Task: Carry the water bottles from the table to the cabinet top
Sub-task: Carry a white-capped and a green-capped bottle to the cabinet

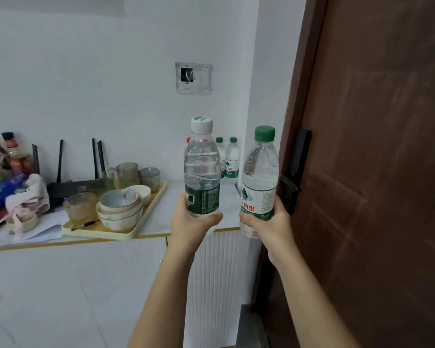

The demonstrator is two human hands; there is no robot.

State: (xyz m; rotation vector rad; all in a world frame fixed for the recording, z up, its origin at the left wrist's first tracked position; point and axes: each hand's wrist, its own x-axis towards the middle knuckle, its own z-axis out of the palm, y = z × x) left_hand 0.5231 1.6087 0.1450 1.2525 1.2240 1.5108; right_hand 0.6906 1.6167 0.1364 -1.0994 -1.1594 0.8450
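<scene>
Clear plastic fills both hands; the left hand [191, 222] is curled round the lower part of a white-capped bottle [202, 162], its thumb lying across the front under the dark green label; the right hand [268, 222] grips a green-capped bottle [260, 172] low down in the same way, thumb across the front below a white and green label with red characters. Both bottles stand upright, side by side and a little apart, held up before the right end of the white cabinet top [161, 214]; the base of the right one hangs lower than the top's gold-trimmed front edge. Behind them, at the back corner of the cabinet top against the wall, two more green-capped bottles [232, 159] stand close together; something red-capped shows just left of them, mostly hidden. Further left on the top lies a pale yellow tray [98, 233] bearing stacked bowls [121, 209] and several glass cups [127, 173]; behind it sits a black router [68, 187] with upright antennas; beyond that a heap of pink cloth [28, 197], papers and other clutter too jumbled to name. On the wall above is an open switch box [193, 77]; to the right stands a brown door [374, 172] with a black handle [294, 182].
</scene>
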